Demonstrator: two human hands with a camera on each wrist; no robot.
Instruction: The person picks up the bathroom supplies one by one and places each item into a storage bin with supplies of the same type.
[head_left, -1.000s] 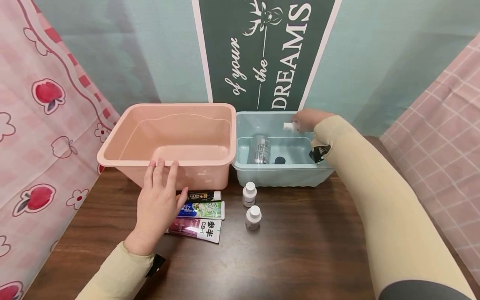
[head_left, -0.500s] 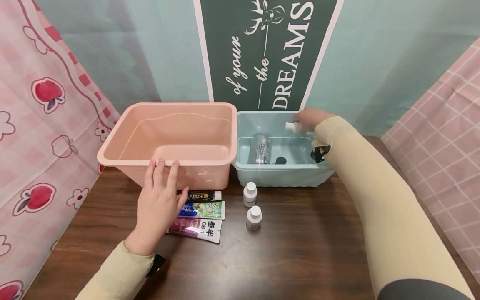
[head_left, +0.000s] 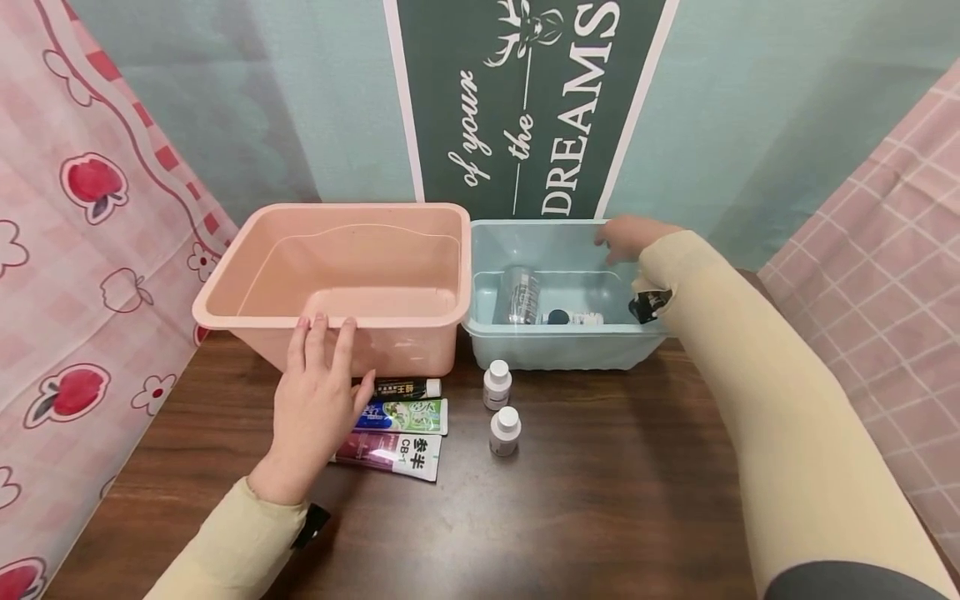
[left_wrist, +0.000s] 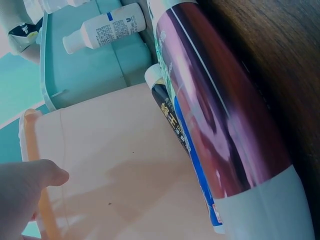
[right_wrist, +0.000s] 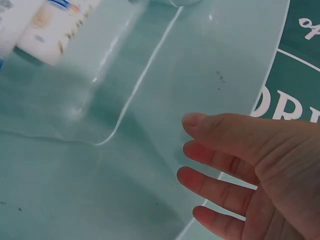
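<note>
Smooth moulded plastic, softly shiny, on the pink tub point(head_left: 412, 354); similar smooth plastic, with bright streaks of glare along an inner ridge, on the blue tub point(head_left: 570, 350); dark wood grain with a satin sheen on the table point(head_left: 585, 500); clear, glossy plastic on the see-through bottle point(head_left: 520, 296); opaque, smooth plastic on the white bottles point(head_left: 505, 433); slick, almost metallic gloss on the red tube point(left_wrist: 225, 115); smooth printed plastic on the black tube point(head_left: 405, 389); matt, lightly creased cloth on the curtain point(head_left: 90, 292) and the backdrop point(head_left: 787, 125); matt fabric on the sleeves point(head_left: 772, 392).
</note>
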